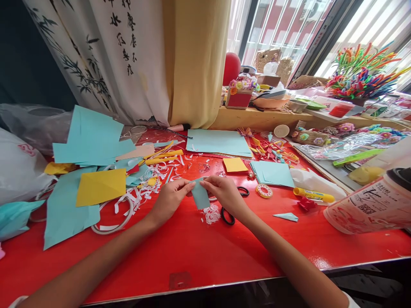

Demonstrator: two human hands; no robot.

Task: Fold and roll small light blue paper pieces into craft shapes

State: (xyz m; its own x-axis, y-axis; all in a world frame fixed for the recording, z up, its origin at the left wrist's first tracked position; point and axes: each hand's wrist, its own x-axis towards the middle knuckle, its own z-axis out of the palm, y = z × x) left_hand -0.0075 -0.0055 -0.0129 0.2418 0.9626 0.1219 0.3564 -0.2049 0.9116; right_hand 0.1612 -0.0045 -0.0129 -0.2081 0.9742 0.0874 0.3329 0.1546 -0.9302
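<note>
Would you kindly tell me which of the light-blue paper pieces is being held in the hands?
The small folded blue piece, pinched between the left hand and right hand; every other blue sheet lies flat on the red table.

Daylight floods in through the barred window [289,25] at the upper right and blows out to near white between the bars. The red table [192,252] is bright and glossy, with pale sheen along its near edge and only faint shadows under the forearms. Left of the window, the far corner beyond the curtain [144,55] is dark. Wide-angle distortion bends the curtain and table outward at the edges, and a cup [369,205] below the window looks stretched.
</note>
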